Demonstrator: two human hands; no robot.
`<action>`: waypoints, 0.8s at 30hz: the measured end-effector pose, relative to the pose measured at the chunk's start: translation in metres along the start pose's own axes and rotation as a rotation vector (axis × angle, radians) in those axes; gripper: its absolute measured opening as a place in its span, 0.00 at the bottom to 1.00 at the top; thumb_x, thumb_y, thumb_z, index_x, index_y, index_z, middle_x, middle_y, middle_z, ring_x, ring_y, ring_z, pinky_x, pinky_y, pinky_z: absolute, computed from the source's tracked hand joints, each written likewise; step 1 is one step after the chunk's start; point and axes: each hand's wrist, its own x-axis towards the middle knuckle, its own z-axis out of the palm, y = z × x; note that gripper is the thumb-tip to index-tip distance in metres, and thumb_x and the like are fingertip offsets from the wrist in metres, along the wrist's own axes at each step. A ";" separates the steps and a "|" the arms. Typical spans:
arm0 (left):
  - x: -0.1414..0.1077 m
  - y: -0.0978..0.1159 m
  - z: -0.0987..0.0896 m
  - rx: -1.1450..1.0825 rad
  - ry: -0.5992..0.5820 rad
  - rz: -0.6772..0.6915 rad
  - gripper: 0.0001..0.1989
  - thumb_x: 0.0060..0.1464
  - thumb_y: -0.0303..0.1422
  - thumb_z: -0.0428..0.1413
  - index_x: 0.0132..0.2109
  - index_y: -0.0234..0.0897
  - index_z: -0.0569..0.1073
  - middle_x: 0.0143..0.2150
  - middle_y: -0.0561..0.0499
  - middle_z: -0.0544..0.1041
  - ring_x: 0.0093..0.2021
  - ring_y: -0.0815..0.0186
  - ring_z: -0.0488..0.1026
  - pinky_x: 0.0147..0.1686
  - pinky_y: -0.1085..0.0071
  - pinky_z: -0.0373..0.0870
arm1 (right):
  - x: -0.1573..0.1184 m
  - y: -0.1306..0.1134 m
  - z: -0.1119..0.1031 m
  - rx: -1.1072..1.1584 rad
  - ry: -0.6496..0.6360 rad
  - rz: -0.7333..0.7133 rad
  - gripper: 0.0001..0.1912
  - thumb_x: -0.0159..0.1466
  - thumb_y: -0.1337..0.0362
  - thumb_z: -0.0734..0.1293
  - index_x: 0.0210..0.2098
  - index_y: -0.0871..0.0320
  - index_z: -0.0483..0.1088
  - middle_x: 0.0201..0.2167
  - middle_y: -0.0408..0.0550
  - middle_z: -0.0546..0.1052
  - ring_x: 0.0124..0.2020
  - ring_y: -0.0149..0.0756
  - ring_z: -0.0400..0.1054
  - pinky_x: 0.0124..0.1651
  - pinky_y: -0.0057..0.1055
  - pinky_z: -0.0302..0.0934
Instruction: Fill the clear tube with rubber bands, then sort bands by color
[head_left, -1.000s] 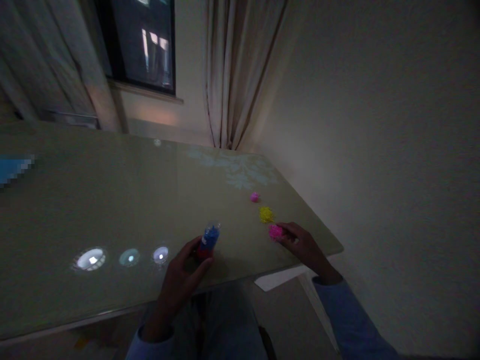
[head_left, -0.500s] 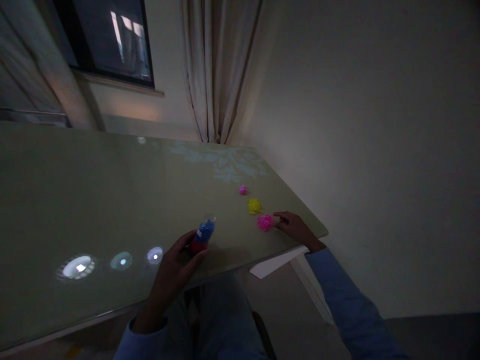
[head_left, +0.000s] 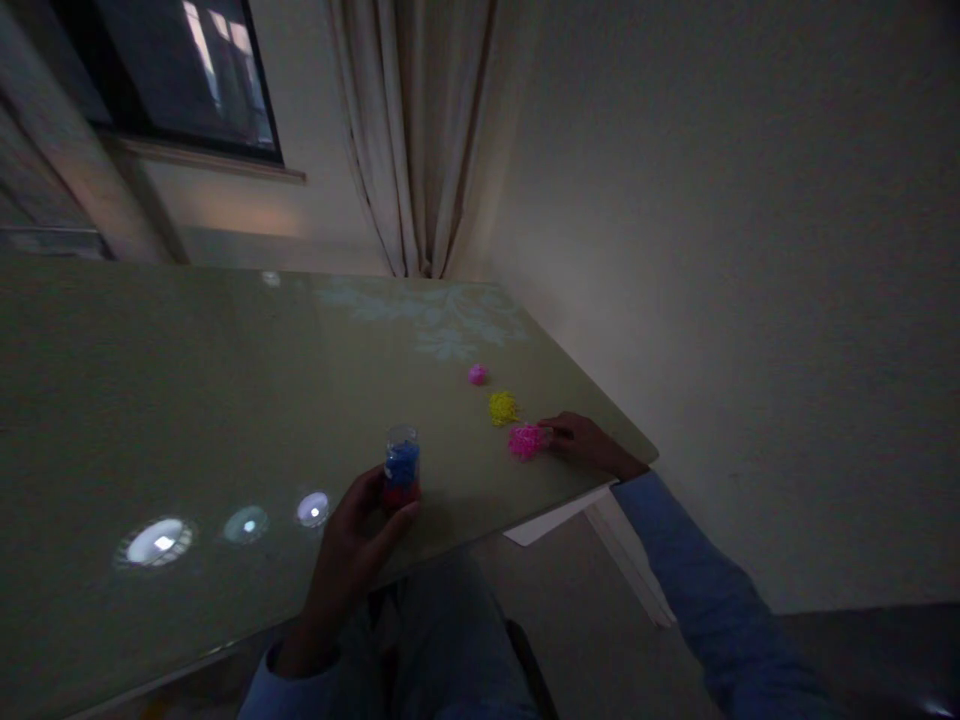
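Holds clear jar (head_left: pixel 402 470) near-upright in left hand (head_left: pixel 352 540), between thumb and curled fingers, just inside near edge of table (head_left: pixel 300 400). Contains blue material (head_left: pixel 403 460) above red material (head_left: pixel 400 494), below clear, unfilled rim. Cannot confirm contact between jar base and tabletop. Reaches with right hand (head_left: pixel 585 443) over near right corner of table, fingers bent and drawn together, tips at right side of bright pink clump (head_left: pixel 526 441). Cannot tell pinch from light touch. Lies on tabletop, well to the right of jar, toward right edge. Just beyond, toward far edge: yellow clump (head_left: pixel 503 408), then smaller pink piece (head_left: pixel 477 374), both resting on tabletop, apart from both hands
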 end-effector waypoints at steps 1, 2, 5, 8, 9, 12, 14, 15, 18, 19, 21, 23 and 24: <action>0.000 -0.002 -0.001 0.003 0.004 -0.006 0.27 0.49 0.44 0.64 0.53 0.37 0.71 0.49 0.43 0.79 0.48 0.56 0.78 0.49 0.60 0.75 | 0.001 0.001 0.002 0.013 -0.002 -0.013 0.18 0.63 0.58 0.67 0.49 0.57 0.78 0.37 0.53 0.79 0.36 0.42 0.71 0.39 0.34 0.62; 0.000 -0.003 -0.001 0.008 0.009 -0.003 0.27 0.49 0.44 0.64 0.53 0.37 0.71 0.49 0.43 0.79 0.48 0.56 0.78 0.49 0.60 0.75 | 0.001 0.002 0.004 0.027 -0.004 -0.030 0.18 0.64 0.57 0.66 0.49 0.57 0.78 0.38 0.54 0.80 0.37 0.42 0.71 0.40 0.34 0.62; -0.001 -0.005 -0.001 0.049 0.011 0.028 0.27 0.50 0.44 0.64 0.54 0.37 0.71 0.50 0.43 0.78 0.48 0.57 0.77 0.49 0.60 0.75 | 0.004 0.006 0.010 0.059 0.005 -0.064 0.18 0.65 0.56 0.65 0.50 0.57 0.78 0.39 0.54 0.80 0.38 0.43 0.72 0.41 0.35 0.63; -0.002 -0.005 0.000 0.133 0.001 0.050 0.26 0.51 0.45 0.63 0.54 0.38 0.71 0.50 0.44 0.79 0.48 0.57 0.78 0.49 0.60 0.75 | 0.009 0.008 0.013 0.055 0.042 -0.049 0.17 0.66 0.57 0.65 0.48 0.57 0.79 0.38 0.54 0.80 0.38 0.42 0.72 0.42 0.35 0.63; -0.003 -0.004 0.001 0.164 -0.002 0.056 0.26 0.51 0.46 0.62 0.54 0.38 0.71 0.49 0.44 0.79 0.47 0.57 0.78 0.48 0.60 0.76 | 0.010 0.008 0.014 0.050 0.051 -0.045 0.16 0.66 0.58 0.65 0.47 0.57 0.79 0.37 0.54 0.80 0.38 0.42 0.72 0.42 0.35 0.63; -0.004 -0.005 0.002 0.253 0.009 0.098 0.27 0.52 0.47 0.61 0.54 0.39 0.71 0.48 0.44 0.80 0.46 0.56 0.78 0.46 0.60 0.77 | 0.015 0.006 0.013 0.033 0.058 -0.041 0.14 0.65 0.60 0.66 0.45 0.57 0.80 0.36 0.52 0.80 0.37 0.40 0.73 0.41 0.33 0.63; -0.004 -0.005 0.002 0.305 0.020 0.150 0.27 0.52 0.48 0.61 0.54 0.38 0.71 0.47 0.44 0.80 0.45 0.56 0.79 0.45 0.60 0.77 | 0.017 0.004 0.012 0.018 0.055 -0.032 0.13 0.64 0.61 0.66 0.43 0.58 0.80 0.35 0.52 0.80 0.36 0.39 0.73 0.39 0.31 0.62; -0.005 -0.006 0.002 0.328 0.019 0.180 0.26 0.52 0.48 0.61 0.54 0.38 0.71 0.47 0.44 0.80 0.44 0.56 0.79 0.44 0.61 0.77 | 0.018 0.002 0.012 0.012 0.055 -0.024 0.12 0.64 0.61 0.67 0.43 0.58 0.80 0.35 0.52 0.80 0.36 0.38 0.73 0.39 0.31 0.62; -0.005 -0.006 0.003 0.403 0.009 0.267 0.24 0.54 0.46 0.60 0.54 0.38 0.71 0.47 0.44 0.80 0.43 0.57 0.79 0.42 0.62 0.77 | 0.021 -0.001 0.013 0.005 0.041 -0.018 0.11 0.63 0.64 0.67 0.41 0.59 0.81 0.35 0.51 0.80 0.35 0.38 0.73 0.38 0.30 0.61; -0.006 -0.006 0.004 0.429 0.007 0.292 0.24 0.54 0.46 0.60 0.54 0.39 0.71 0.47 0.44 0.80 0.43 0.58 0.79 0.42 0.63 0.77 | 0.022 -0.002 0.013 0.007 0.037 -0.022 0.10 0.63 0.65 0.67 0.40 0.59 0.81 0.35 0.51 0.81 0.35 0.38 0.73 0.38 0.30 0.61; -0.006 -0.006 0.005 0.467 0.011 0.331 0.23 0.55 0.45 0.59 0.54 0.39 0.71 0.47 0.45 0.80 0.43 0.58 0.79 0.42 0.63 0.77 | 0.022 -0.004 0.012 0.013 0.037 -0.031 0.10 0.62 0.66 0.67 0.38 0.59 0.81 0.35 0.51 0.81 0.36 0.38 0.73 0.38 0.30 0.61; -0.006 -0.006 0.005 0.483 0.016 0.353 0.23 0.56 0.45 0.59 0.54 0.38 0.71 0.46 0.45 0.80 0.42 0.58 0.79 0.42 0.64 0.78 | 0.022 -0.005 0.011 0.021 0.041 -0.043 0.09 0.62 0.67 0.67 0.38 0.59 0.81 0.35 0.51 0.80 0.36 0.38 0.72 0.38 0.30 0.61; -0.005 -0.005 0.005 0.486 0.019 0.360 0.23 0.56 0.45 0.59 0.54 0.38 0.71 0.46 0.45 0.80 0.42 0.59 0.79 0.41 0.64 0.78 | 0.021 -0.006 0.010 0.027 0.043 -0.049 0.09 0.62 0.67 0.67 0.37 0.59 0.80 0.34 0.51 0.80 0.35 0.38 0.72 0.38 0.30 0.61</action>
